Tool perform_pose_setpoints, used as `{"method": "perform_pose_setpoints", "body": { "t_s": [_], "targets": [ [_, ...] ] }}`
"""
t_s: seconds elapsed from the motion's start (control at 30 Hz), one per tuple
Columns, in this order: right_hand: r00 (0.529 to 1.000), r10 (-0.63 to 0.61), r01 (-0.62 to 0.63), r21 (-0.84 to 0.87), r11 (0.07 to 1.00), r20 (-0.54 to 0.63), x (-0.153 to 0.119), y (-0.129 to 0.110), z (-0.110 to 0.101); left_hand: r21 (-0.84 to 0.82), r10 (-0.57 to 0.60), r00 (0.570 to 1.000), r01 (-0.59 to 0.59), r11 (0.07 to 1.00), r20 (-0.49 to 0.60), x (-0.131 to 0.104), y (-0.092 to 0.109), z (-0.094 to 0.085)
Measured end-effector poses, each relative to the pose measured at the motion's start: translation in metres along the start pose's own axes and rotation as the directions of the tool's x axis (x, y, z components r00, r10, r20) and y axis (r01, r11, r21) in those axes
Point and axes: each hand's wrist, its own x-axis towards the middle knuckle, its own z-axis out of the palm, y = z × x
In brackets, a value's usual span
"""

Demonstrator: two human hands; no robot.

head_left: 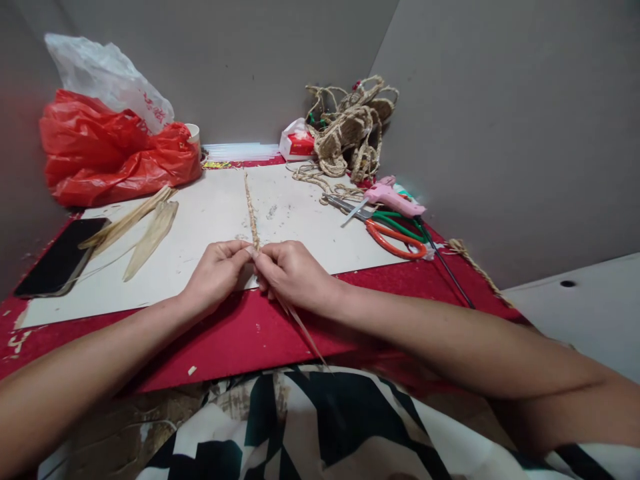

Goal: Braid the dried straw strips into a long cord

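A thin braided straw cord (251,208) runs straight away from me across the white board (210,207). At its near end my left hand (219,272) and my right hand (289,268) meet, thumbs and fingers pinched on the cord. Loose strands (306,328) of the same fibre trail below my right hand toward my lap. The exact crossing of the strands is hidden by my fingers. To the left of my hands, dry husk leaves (151,240) lie on the board.
A black phone (61,259) lies at left, before a red plastic bag (115,157). Scissors (395,239) with orange and green handles and a pink glue gun (393,195) lie at right. Behind them are woven straw pieces (345,133), a tissue pack (299,143) and clear sticks (243,152).
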Motion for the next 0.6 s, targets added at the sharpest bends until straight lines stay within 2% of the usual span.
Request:
{"method": "perform_pose_setpoints", "body": {
  "t_s": [0.07,0.17,0.27,0.43,0.6],
  "targets": [
    [0.99,-0.12,0.101,-0.224,0.969,-0.069,0.001,-0.0014,-0.0006,-0.06,-0.044,0.999,0.043,0.997,-0.014,-0.0011,0.0016,-0.0004],
    [0.977,-0.194,0.139,-0.414,0.899,-0.093,0.0025,-0.0028,-0.0011,-0.151,-0.058,0.998,0.057,0.987,-0.002,-0.0028,0.0029,-0.002],
    [0.98,-0.183,0.119,-0.492,0.862,-0.082,0.002,-0.0025,0.0003,-0.157,-0.034,0.999,0.035,0.987,0.007,-0.0044,0.0032,-0.0025],
    [0.979,-0.191,0.094,-0.655,0.75,-0.078,-0.0008,-0.0007,0.0029,-0.133,-0.043,0.999,0.045,0.99,0.014,-0.0032,0.0012,-0.0004],
    [0.989,-0.149,0.098,-0.676,0.73,-0.018,-0.0045,-0.005,0.0055,-0.142,-0.078,0.996,0.072,0.987,-0.032,0.0004,-0.0025,0.0008]
  ]
}}
